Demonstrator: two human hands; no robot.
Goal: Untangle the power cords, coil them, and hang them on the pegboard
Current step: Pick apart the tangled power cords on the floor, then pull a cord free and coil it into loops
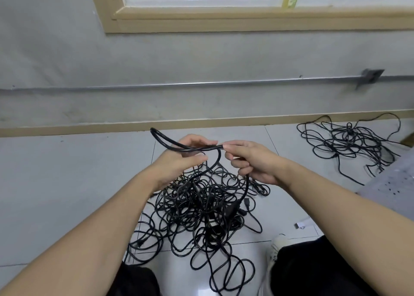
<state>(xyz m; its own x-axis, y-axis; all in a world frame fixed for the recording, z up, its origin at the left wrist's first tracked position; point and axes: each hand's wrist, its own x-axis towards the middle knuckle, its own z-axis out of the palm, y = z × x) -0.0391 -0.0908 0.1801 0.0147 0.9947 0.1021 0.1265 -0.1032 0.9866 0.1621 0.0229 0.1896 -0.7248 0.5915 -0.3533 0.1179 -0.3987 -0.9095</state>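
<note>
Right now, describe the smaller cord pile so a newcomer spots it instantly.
Find the window wall's tan baseboard. At its right end, on the tiled floor, lies the smaller cord pile. Unlike the big tangle beneath the hands, it is looser and flatter.

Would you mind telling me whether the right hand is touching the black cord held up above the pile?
Touching. The head view shows the right hand gripping the raised cord, its fingers curled round the strand.

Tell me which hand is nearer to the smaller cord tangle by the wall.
Right. The right hand, gripping the lifted cord, sits on the side toward the smaller cord tangle at the far right. The left hand pinches the same cord farther left.
</note>
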